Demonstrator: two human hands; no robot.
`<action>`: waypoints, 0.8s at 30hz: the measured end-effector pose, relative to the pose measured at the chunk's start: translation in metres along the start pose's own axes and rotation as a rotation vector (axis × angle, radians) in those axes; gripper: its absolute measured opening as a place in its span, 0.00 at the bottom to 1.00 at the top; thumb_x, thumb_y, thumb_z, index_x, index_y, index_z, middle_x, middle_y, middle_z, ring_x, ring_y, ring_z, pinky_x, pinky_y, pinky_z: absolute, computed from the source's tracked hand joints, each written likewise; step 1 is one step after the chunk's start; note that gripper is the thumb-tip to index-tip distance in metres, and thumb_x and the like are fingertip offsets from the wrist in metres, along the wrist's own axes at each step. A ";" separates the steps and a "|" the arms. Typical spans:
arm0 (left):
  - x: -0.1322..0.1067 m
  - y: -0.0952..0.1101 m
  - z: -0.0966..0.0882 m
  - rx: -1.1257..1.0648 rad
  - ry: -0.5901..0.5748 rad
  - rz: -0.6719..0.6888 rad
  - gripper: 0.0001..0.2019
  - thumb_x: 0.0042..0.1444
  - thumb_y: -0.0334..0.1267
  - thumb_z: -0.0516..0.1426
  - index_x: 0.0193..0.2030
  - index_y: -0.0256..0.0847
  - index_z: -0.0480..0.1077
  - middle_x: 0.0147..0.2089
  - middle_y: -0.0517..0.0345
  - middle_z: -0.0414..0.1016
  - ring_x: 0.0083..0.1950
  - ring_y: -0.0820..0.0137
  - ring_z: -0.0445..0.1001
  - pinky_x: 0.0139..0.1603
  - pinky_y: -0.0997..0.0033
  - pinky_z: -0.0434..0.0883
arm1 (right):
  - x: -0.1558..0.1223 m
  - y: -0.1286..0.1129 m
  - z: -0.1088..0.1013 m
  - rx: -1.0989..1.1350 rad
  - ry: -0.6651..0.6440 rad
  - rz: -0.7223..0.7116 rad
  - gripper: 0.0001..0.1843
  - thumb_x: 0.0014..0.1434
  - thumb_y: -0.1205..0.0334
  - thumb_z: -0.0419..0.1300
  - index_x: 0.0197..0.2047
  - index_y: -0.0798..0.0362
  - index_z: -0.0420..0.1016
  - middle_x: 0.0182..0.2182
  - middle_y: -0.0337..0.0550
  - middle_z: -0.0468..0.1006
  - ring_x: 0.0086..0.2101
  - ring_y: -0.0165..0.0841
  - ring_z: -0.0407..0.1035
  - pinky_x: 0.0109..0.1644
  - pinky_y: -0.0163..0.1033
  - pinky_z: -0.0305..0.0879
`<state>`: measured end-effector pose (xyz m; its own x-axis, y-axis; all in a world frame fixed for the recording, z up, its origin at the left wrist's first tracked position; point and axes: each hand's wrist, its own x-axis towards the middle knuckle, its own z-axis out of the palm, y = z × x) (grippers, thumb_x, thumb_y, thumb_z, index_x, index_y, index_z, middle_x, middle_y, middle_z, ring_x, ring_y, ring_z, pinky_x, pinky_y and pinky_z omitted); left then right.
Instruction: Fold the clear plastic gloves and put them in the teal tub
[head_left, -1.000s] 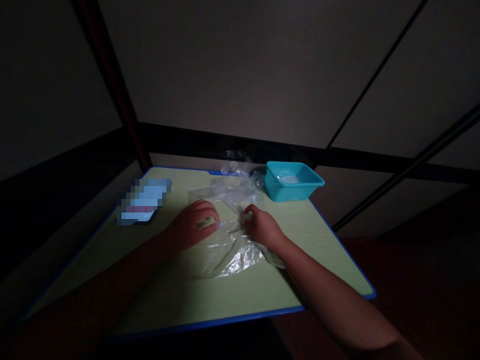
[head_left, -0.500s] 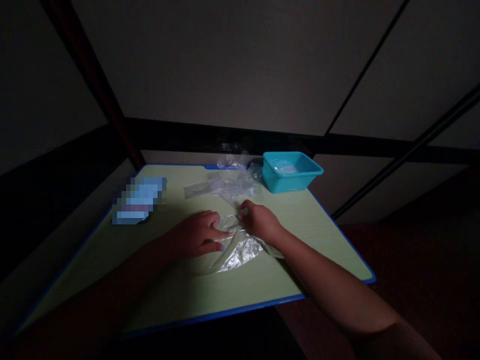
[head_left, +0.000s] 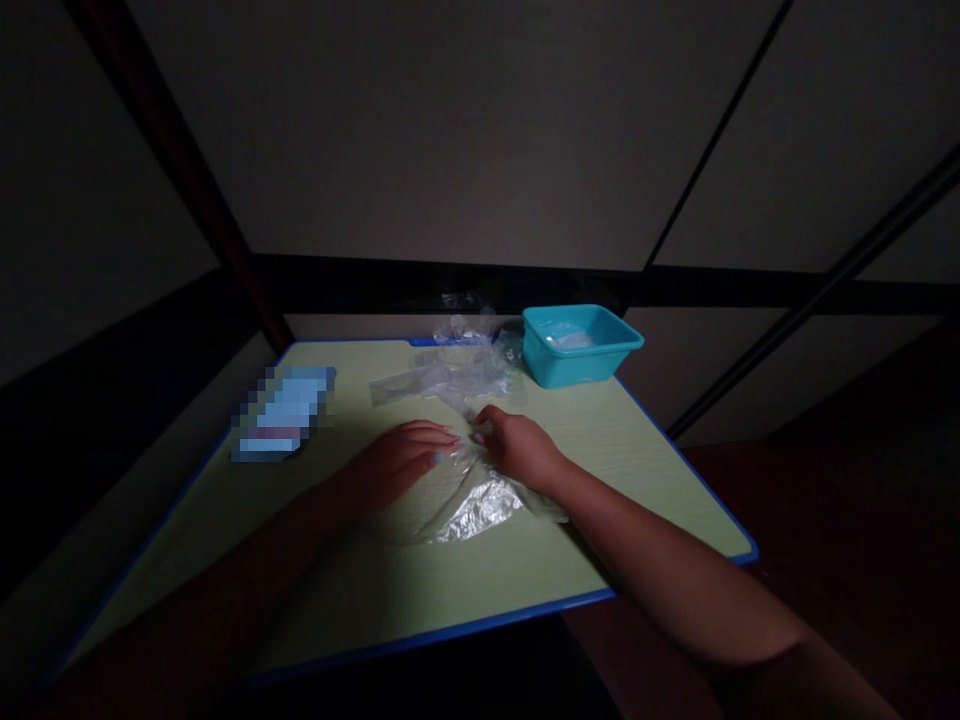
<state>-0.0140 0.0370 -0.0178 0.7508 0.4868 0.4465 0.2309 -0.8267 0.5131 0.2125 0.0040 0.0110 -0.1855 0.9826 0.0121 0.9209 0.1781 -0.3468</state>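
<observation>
A thin clear plastic bag (head_left: 484, 505), crinkled and shiny, lies on the small table in front of me. My right hand (head_left: 519, 445) has its thumb and forefinger pinched on the bag's upper end. Against that same end rest the fingertips of my left hand (head_left: 409, 455). Its fingers are stretched out, with the thumb below them, and it grips nothing that I can see. Just beyond my hands, more flat clear plastic bags (head_left: 450, 378) lie in a loose pile.
A turquoise plastic basin (head_left: 581, 365) stands at the table's back right corner, with clear plastic inside. At the left edge lies a blurred-out flat blue object (head_left: 285, 415). The pale green table (head_left: 360, 600) has a blue rim. A panelled wall (head_left: 450, 130) rises behind it.
My left hand has shifted up the bag, and its curled fingers have straightened out beside the thumb. My right hand keeps its pinch in nearly the same place.
</observation>
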 end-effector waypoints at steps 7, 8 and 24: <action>0.003 0.012 -0.009 -0.089 0.062 -0.044 0.24 0.66 0.52 0.45 0.46 0.43 0.78 0.52 0.50 0.76 0.55 0.62 0.71 0.58 0.58 0.67 | 0.002 0.003 0.003 0.215 0.032 -0.084 0.15 0.59 0.68 0.55 0.49 0.53 0.70 0.40 0.46 0.80 0.37 0.34 0.72 0.38 0.33 0.59; 0.003 0.012 -0.009 -0.080 0.031 -0.044 0.25 0.66 0.54 0.45 0.44 0.44 0.79 0.53 0.50 0.76 0.56 0.61 0.70 0.58 0.58 0.66 | 0.002 0.003 0.003 0.234 0.037 -0.085 0.15 0.58 0.70 0.55 0.49 0.53 0.70 0.40 0.46 0.80 0.37 0.34 0.72 0.38 0.33 0.59; 0.003 0.011 -0.007 -0.166 0.092 -0.242 0.24 0.65 0.54 0.46 0.52 0.41 0.75 0.56 0.49 0.74 0.59 0.60 0.70 0.63 0.55 0.65 | 0.001 0.003 0.005 0.281 0.050 -0.130 0.14 0.56 0.70 0.55 0.47 0.53 0.70 0.35 0.44 0.78 0.33 0.33 0.69 0.37 0.34 0.58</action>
<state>-0.0134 0.0315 -0.0063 0.6253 0.6938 0.3572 0.2867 -0.6300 0.7218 0.2130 0.0049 0.0055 -0.2720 0.9552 0.1166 0.7583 0.2874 -0.5851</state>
